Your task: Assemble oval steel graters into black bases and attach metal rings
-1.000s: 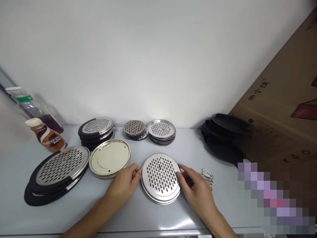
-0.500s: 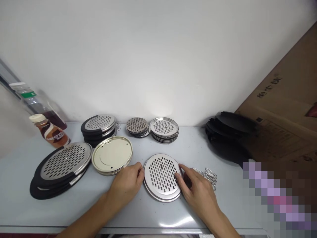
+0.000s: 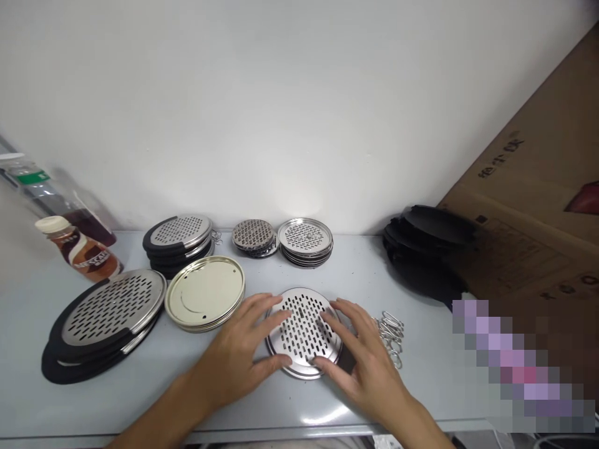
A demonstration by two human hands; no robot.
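A round metal disc with rows of slots (image 3: pixel 304 333) lies flat on the table in front of me, on a slightly wider round rim. My left hand (image 3: pixel 248 343) is at its left side, fingers spread, with fingertips and thumb over the disc's edge. On the opposite side, my right hand (image 3: pixel 362 349) reaches over the right edge, its fingers apart and the thumb near the front. Whether the fingertips press on the metal I cannot tell. Beside my right hand lies a small pile of bent wire clips (image 3: pixel 390 333), partly hidden by it.
Pale gold round lids (image 3: pixel 206 293) are stacked left of my left hand. Slotted discs in black holders (image 3: pixel 115 312) sit farther left, near a drink bottle (image 3: pixel 87 249). Stacked metal discs (image 3: pixel 306 240) stand by the wall. Black parts (image 3: pixel 421 249) and a cardboard box (image 3: pixel 528 206) are at right.
My left hand has opened from closed fingers at the disc's left edge and moved over it. My right hand's fingers have spread along the right side. The view has shifted slightly.
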